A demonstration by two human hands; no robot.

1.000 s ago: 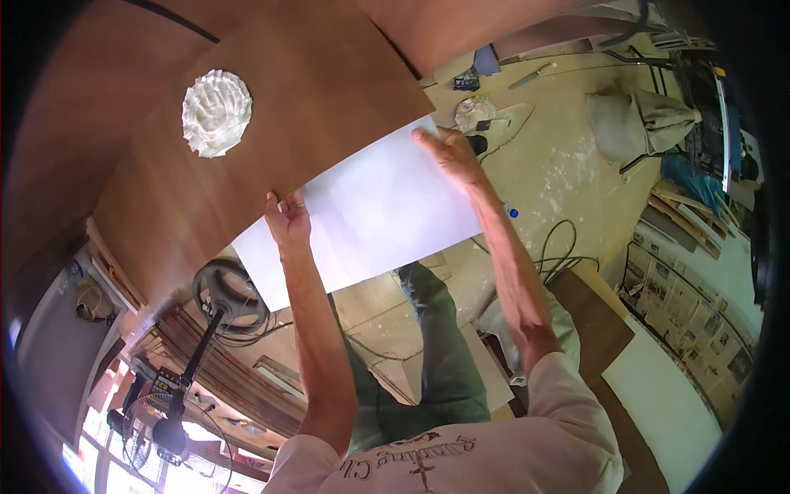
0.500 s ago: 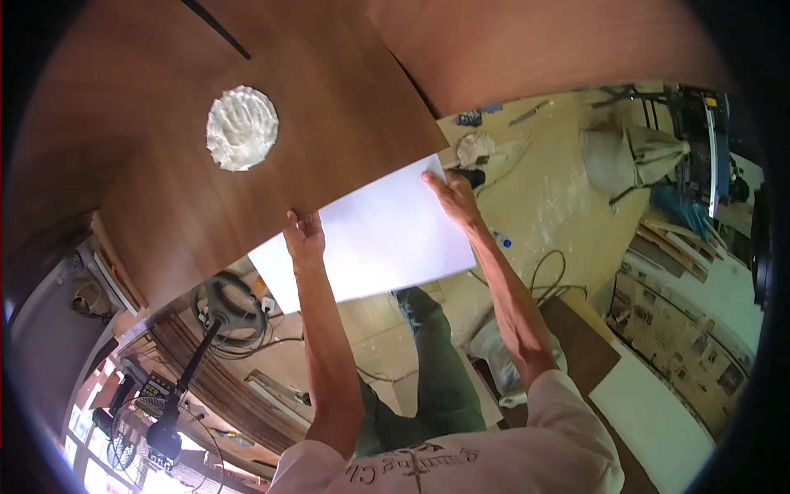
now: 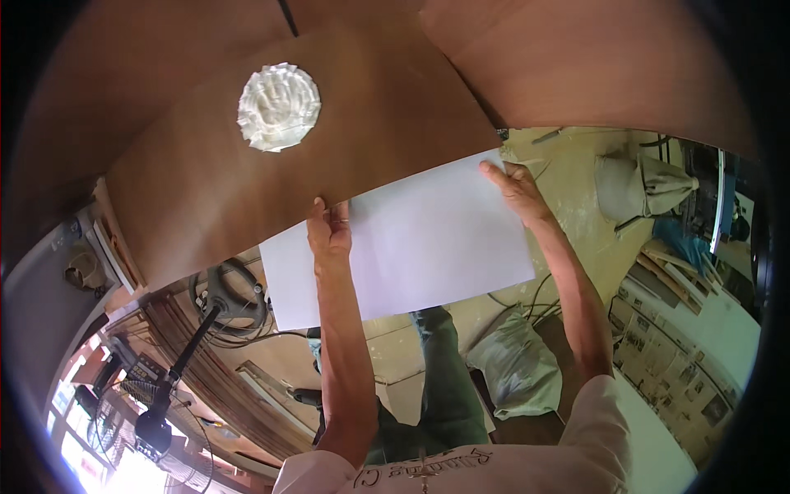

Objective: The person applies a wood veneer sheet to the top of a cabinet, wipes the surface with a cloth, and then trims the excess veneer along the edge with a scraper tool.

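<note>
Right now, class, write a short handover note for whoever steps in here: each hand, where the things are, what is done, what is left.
Left hand: gripping the white sheet at its top edge, where it meets the brown board.
Right hand: holding the sheet's top right corner.
Done: a white glue blob sits on the board, unspread.
Left: the sheet hangs past the board's edge, not yet lying on it; the glue is likely still to spread.

Brown board (image 3: pixel 346 140) lying bare around white paste blob (image 3: pixel 279 106); white sheet (image 3: pixel 403 247) covering its near edge, blocking access there.
</note>
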